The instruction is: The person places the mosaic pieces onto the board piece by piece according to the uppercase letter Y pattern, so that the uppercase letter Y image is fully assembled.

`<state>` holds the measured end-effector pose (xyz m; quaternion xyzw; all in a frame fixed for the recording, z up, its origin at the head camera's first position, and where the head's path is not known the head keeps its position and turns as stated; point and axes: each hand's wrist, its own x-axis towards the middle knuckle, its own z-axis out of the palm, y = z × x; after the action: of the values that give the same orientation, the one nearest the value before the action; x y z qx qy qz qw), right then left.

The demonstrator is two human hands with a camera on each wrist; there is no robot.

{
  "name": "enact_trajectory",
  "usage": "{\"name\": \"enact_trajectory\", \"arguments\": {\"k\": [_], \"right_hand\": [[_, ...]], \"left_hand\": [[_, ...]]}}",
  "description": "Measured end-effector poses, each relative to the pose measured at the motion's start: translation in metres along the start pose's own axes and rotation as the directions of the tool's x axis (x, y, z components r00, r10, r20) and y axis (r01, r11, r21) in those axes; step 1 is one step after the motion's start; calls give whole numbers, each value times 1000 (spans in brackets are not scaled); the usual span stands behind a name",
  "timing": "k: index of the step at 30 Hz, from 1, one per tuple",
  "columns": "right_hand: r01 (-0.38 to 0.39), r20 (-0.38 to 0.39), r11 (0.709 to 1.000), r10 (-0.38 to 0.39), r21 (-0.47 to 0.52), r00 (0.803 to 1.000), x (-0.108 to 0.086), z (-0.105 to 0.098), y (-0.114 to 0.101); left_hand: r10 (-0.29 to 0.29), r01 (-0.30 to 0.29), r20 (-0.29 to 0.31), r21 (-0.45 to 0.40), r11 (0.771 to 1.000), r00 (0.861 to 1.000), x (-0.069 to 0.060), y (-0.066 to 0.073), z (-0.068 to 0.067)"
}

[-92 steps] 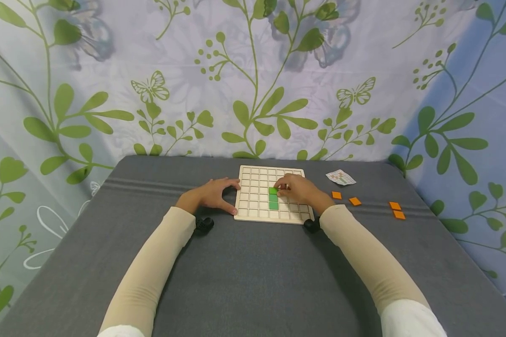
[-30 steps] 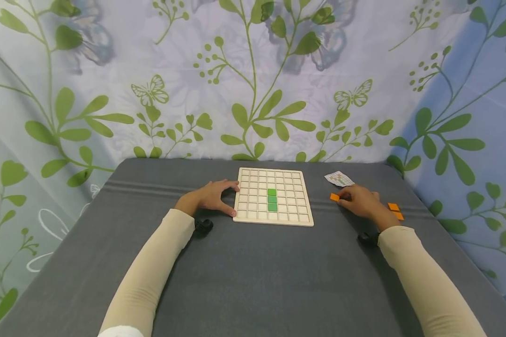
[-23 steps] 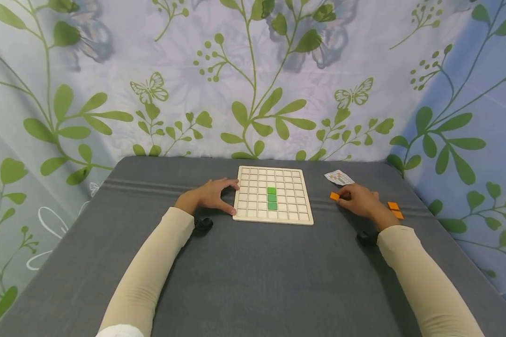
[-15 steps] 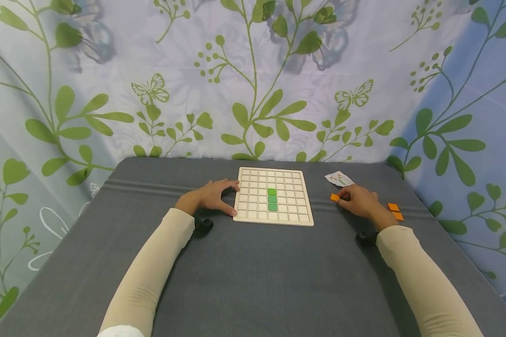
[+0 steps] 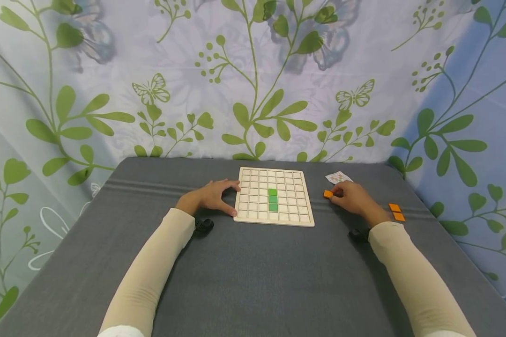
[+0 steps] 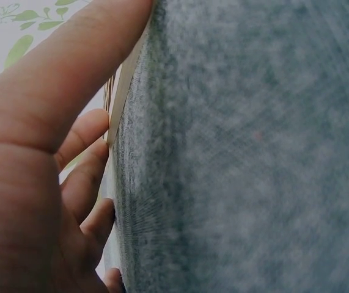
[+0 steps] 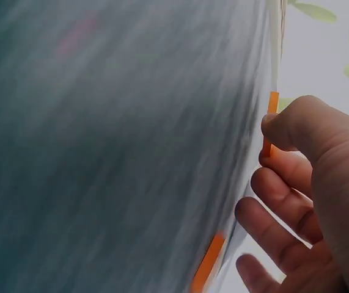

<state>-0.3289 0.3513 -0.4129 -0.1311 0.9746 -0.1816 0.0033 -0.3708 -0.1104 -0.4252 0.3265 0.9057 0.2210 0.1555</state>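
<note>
Just right of the frame's centre, the right hand's (image 5: 352, 195) grip pinches an orange tile (image 5: 328, 194) near the card (image 5: 338, 177). The left hand (image 5: 214, 193), grip loose and spread, touches the left edge of the central board (image 5: 293, 194), which bears green tiles (image 5: 273, 200); two orange squares (image 5: 398, 216) lie farther right.

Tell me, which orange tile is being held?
The orange tile nearest the board, pinched by the right hand; the other visible orange tiles lie unheld.

This is a curtained-off nook (room type unclear), with leaf-print drapes (image 5: 219, 93) behind a grey table (image 5: 274, 276).
</note>
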Motion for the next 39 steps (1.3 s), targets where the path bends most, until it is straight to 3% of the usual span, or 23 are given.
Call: {"name": "enact_trajectory", "arguments": {"k": [6,18,25,39], "right_hand": [[42,-19,998,-41,46,999,22,7,-24],[84,37,991,-88,100,995,73,24,-75],[151,60,977,-162,151,985,100,29,-111],[176,118,977,-191,122,975,139,55,-153]], "left_hand": [[9,-9,-8,5,1000,1000,-2,-2,0],[3,-3,-11,9,1000,1000,-4,-4,-3],[10,-9,-21,22,1000,1000,-3,-4,-5],[6,-5,-10,30,1000,1000,2,-2,-2]]}}
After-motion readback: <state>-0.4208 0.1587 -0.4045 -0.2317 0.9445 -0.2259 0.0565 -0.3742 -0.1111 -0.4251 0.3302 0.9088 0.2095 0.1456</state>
